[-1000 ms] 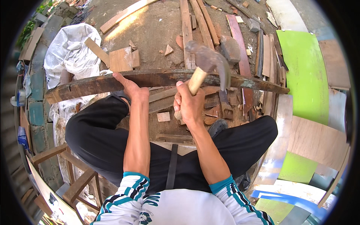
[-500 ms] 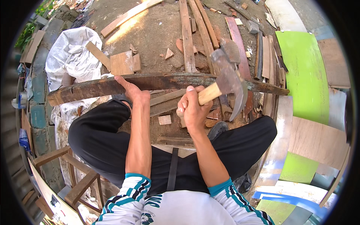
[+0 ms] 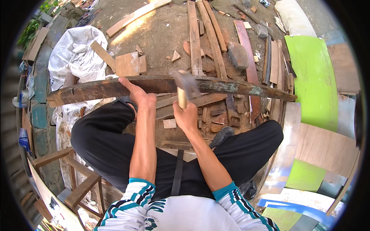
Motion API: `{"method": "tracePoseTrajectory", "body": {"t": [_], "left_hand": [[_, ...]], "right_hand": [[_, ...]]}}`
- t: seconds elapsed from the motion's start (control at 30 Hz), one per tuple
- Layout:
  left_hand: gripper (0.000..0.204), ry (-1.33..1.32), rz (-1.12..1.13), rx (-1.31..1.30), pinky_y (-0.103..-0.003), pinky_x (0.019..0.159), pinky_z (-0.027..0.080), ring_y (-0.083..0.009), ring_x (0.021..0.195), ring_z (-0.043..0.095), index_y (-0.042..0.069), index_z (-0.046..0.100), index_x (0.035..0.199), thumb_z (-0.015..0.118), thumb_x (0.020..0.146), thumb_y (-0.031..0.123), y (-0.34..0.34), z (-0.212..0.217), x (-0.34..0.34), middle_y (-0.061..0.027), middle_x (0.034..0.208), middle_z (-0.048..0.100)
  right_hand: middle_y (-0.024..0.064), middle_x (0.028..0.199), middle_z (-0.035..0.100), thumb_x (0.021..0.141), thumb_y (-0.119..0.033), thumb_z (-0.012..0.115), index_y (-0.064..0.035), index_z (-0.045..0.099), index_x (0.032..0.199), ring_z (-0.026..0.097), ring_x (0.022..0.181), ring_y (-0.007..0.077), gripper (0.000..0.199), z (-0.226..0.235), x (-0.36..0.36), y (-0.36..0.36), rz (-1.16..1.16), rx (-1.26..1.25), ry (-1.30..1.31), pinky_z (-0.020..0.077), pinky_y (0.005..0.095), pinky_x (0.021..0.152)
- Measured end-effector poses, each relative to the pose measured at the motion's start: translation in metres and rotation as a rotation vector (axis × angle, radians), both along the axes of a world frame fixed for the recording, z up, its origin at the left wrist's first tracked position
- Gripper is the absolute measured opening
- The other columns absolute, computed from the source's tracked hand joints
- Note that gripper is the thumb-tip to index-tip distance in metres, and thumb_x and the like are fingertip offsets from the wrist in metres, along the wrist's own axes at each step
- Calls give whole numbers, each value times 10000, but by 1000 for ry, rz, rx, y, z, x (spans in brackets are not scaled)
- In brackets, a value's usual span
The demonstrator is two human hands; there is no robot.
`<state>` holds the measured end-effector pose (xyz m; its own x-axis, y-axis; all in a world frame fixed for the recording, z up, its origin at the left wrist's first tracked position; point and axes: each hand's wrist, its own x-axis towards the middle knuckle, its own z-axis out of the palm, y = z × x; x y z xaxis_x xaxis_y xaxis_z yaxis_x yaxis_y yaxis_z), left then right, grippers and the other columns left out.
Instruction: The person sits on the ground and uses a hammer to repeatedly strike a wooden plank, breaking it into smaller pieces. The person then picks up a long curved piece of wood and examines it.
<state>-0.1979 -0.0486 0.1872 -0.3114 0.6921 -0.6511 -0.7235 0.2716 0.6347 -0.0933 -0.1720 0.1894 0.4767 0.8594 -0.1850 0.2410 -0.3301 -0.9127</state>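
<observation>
The person sits with knees spread, in black trousers, over bare dirt ground [image 3: 162,42] strewn with timber offcuts. A long, dark, weathered plank [image 3: 239,87] runs across the view from the left edge toward the right, lying over both knees and a little above the ground; its right stretch shows flaking greenish paint. The left hand [image 3: 135,93] rests on the plank's near edge left of its middle, fingers curled over the top and clamped on the wood. The right hand [image 3: 186,116] is closed tight around the pale wooden handle of a hammer [image 3: 184,85], just below the plank; the handle stands nearly upright and the grey steel head, blurred, sits right at the plank's near face, though whether it touches the wood cannot be told. Beyond the plank, several narrow boards [image 3: 195,36] lie side by side pointing away from the person, with a grey stone [image 3: 238,55] among them. A square plywood piece [image 3: 127,64] lies at the far left of the dirt, next to a crumpled white plastic sack [image 3: 75,54]. A bright green panel [image 3: 314,79] lies along the right side, and a wooden frame [image 3: 73,181] stands at the lower left beside the person's left leg.
</observation>
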Motion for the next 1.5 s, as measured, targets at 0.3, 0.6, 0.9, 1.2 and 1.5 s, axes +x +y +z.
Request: {"method": "tracePoseTrajectory", "body": {"t": [0.3,0.6,0.9,1.2,1.5], "left_hand": [[1180,29,52,-85,-575,1150,269,-304,1364,378,41,263,1531,581,744,860,3,-8,-5,-95,1545,311],[1287,-6,97,-24,-580,1163,222,-302,1411,311,26,190,1560,603,694,884,1,-26,-13,-102,1577,254],[1363,-55,97,-46,-568,1161,237,-306,1422,298,-39,177,1544,633,658,889,-4,-10,-3,-121,1583,241],[1190,-108,91,60,-507,1174,251,-301,1436,289,59,241,1546,573,740,869,8,-4,-5,-100,1578,279],[1144,-162,48,619,-484,1140,321,-297,1378,368,118,344,1502,445,722,949,18,-1,-58,-100,1509,370]], "right_hand": [[68,579,589,907,-153,671,-16,605,771,579,520,182,204,38,15,3,-69,435,-109,437,356,505],[252,753,674,891,-198,626,34,663,938,685,712,417,239,64,30,11,29,-52,-161,512,469,647],[286,762,672,835,-193,659,54,655,918,695,745,443,261,45,73,25,340,-268,-610,561,502,731],[257,728,658,842,-210,718,25,671,988,670,695,421,281,98,65,25,145,221,-507,506,457,629],[247,950,706,757,-438,845,-2,661,1167,702,905,375,626,64,152,25,276,-206,-539,522,433,781]]}}
